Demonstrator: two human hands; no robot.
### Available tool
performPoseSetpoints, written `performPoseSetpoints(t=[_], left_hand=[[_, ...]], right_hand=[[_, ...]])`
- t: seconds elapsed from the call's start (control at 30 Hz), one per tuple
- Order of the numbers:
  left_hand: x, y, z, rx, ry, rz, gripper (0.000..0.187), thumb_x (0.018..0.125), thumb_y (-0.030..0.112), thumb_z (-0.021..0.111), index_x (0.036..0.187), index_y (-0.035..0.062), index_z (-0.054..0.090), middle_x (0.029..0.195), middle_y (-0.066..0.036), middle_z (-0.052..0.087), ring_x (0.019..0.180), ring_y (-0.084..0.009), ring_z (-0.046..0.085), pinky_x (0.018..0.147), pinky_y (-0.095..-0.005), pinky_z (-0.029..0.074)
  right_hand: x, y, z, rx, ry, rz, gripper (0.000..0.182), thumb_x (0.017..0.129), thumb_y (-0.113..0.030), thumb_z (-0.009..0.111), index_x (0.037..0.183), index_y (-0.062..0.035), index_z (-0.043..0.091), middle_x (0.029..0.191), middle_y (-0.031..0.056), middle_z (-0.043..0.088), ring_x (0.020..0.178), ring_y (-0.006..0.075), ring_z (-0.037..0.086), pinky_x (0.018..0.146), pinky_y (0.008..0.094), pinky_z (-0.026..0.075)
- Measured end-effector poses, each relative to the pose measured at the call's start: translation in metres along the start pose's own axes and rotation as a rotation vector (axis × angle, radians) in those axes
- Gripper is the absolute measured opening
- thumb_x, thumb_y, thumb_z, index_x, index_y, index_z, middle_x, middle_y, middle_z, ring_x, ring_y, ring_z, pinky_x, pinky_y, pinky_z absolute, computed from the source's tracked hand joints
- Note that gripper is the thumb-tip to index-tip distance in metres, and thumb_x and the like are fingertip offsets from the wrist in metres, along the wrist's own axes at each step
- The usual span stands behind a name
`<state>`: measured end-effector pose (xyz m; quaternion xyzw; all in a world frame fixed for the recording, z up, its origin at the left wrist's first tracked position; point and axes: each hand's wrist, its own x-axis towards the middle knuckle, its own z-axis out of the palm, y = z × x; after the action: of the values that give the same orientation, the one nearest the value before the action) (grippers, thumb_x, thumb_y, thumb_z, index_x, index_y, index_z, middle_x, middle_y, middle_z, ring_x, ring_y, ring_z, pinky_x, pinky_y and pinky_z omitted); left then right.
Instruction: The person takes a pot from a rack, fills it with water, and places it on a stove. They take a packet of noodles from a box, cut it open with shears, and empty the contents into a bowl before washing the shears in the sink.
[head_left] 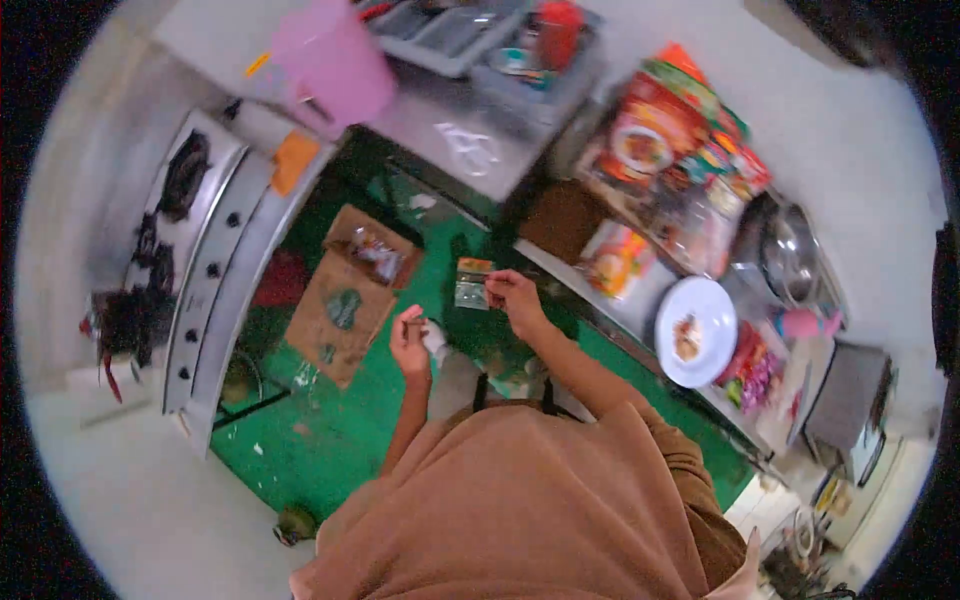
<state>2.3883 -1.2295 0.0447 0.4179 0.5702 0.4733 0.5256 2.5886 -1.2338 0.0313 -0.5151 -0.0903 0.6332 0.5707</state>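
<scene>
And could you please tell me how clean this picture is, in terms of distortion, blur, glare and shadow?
Head view: strong fisheye bending with black corners; grain in the dark areas; soft detail, so print on the packet is unreadable; white glare on the metal counter; deep shadow under the counters.

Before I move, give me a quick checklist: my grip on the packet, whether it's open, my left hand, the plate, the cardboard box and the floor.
1. Packet gripped: ok, your right hand has it by one side.
2. Packet open: cannot tell, too blurred.
3. Left hand free: cannot tell, the fingers are curled and may hold something small.
4. Plate supported: ok, it rests on the counter with some food on it.
5. Cardboard box open: ok, a flap is spread out.
6. Floor clean: not ok, pale bits are scattered on it.
</scene>
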Motion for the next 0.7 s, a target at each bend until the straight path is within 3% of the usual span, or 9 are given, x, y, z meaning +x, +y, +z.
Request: performPoseSetpoints(t=[0.27, 0.33, 0.37, 0.43, 0.47, 0.53, 0.57, 0.63, 0.7], left_hand=[[0.055, -0.031, -0.187, 0.19, 0.261, -0.182, 0.019, 0.085, 0.012, 0.047, 0.098, 0.0024, 0.056, 0.098, -0.008, 0.058, 0.08, -0.0169, 0.056, 0.065, -0.0277, 0.045], [0.066, -0.037, -0.227, 0.179, 0.322, -0.204, 0.018, 0.085, 0.012, 0.047, 0.098, 0.003, 0.056, 0.099, -0.007, 0.058, 0.081, -0.0174, 0.057, 0.066, -0.0278, 0.045], [0.073, -0.039, -0.242, 0.157, 0.372, -0.223, 0.018, 0.085, 0.012, 0.048, 0.098, 0.0036, 0.056, 0.099, -0.007, 0.058, 0.081, -0.0179, 0.057, 0.066, -0.0279, 0.045], [0.085, -0.037, -0.274, 0.162, 0.42, -0.278, 0.017, 0.085, 0.012, 0.048, 0.098, 0.0044, 0.056, 0.1, -0.007, 0.058, 0.082, -0.0178, 0.057, 0.066, -0.0278, 0.044], [0.088, -0.04, -0.286, 0.147, 0.465, -0.327, 0.017, 0.084, 0.012, 0.049, 0.098, 0.0051, 0.056, 0.1, -0.007, 0.058, 0.083, -0.0178, 0.057, 0.066, -0.0277, 0.044], [0.093, -0.053, -0.314, 0.105, 0.5, -0.31, 0.017, 0.083, 0.012, 0.05, 0.097, 0.0058, 0.056, 0.1, -0.006, 0.058, 0.083, -0.0175, 0.056, 0.066, -0.0275, 0.044], [0.095, -0.057, -0.326, 0.065, 0.529, -0.293, 0.017, 0.083, 0.012, 0.051, 0.097, 0.0064, 0.057, 0.1, -0.005, 0.058, 0.084, -0.0171, 0.056, 0.065, -0.0273, 0.043], [0.104, -0.061, -0.339, 0.099, 0.538, -0.312, 0.018, 0.083, 0.014, 0.051, 0.098, 0.0063, 0.057, 0.1, -0.005, 0.058, 0.084, -0.0167, 0.056, 0.065, -0.0274, 0.043], [0.114, -0.061, -0.348, 0.126, 0.545, -0.333, 0.018, 0.083, 0.015, 0.052, 0.098, 0.0062, 0.057, 0.1, -0.005, 0.058, 0.085, -0.0162, 0.055, 0.065, -0.0276, 0.043]], right_hand=[[0.189, 0.178, 0.111, 0.016, -0.01, 0.099, 0.014, 0.082, -0.016, 0.057, 0.089, -0.0035, 0.054, 0.076, 0.0058, 0.056, 0.066, 0.0162, 0.056, 0.051, 0.0334, 0.045], [0.247, 0.243, 0.115, 0.875, -0.774, 0.014, 0.019, 0.086, -0.023, 0.051, 0.089, -0.0046, 0.055, 0.08, 0.0096, 0.056, 0.065, 0.0209, 0.055, 0.049, 0.0365, 0.044], [0.278, 0.279, 0.12, 0.879, -0.777, 0.023, 0.019, 0.086, -0.023, 0.051, 0.089, -0.0046, 0.055, 0.08, 0.0096, 0.056, 0.065, 0.0209, 0.055, 0.049, 0.0365, 0.044], [0.329, 0.361, 0.126, 0.856, -0.15, -0.085, 0.023, 0.088, -0.026, 0.045, 0.089, -0.0057, 0.056, 0.086, 0.0127, 0.056, 0.066, 0.0248, 0.055, 0.05, 0.0392, 0.044], [0.353, 0.39, 0.123, 0.861, -0.147, -0.08, 0.023, 0.088, -0.026, 0.045, 0.089, -0.0057, 0.056, 0.086, 0.0127, 0.056, 0.066, 0.0248, 0.055, 0.05, 0.0392, 0.044], [0.403, 0.436, 0.113, -0.866, 0.099, -0.379, 0.023, 0.088, -0.023, 0.044, 0.094, -0.0053, 0.057, 0.09, 0.0138, 0.056, 0.071, 0.0261, 0.056, 0.052, 0.0404, 0.045], [0.42, 0.463, 0.109, -0.859, 0.105, -0.371, 0.023, 0.088, -0.023, 0.044, 0.094, -0.0053, 0.057, 0.09, 0.0138, 0.056, 0.071, 0.0261, 0.056, 0.052, 0.0404, 0.045], [0.444, 0.5, 0.1, 0.149, 0.164, -0.41, 0.026, 0.089, -0.022, 0.04, 0.099, -0.0042, 0.056, 0.091, 0.0157, 0.057, 0.076, 0.0267, 0.057, 0.057, 0.0399, 0.047], [0.428, 0.513, 0.087, 0.226, 0.056, -0.326, 0.026, 0.087, -0.022, 0.042, 0.1, -0.0047, 0.056, 0.093, 0.0148, 0.056, 0.08, 0.0268, 0.056, 0.061, 0.0401, 0.046]])
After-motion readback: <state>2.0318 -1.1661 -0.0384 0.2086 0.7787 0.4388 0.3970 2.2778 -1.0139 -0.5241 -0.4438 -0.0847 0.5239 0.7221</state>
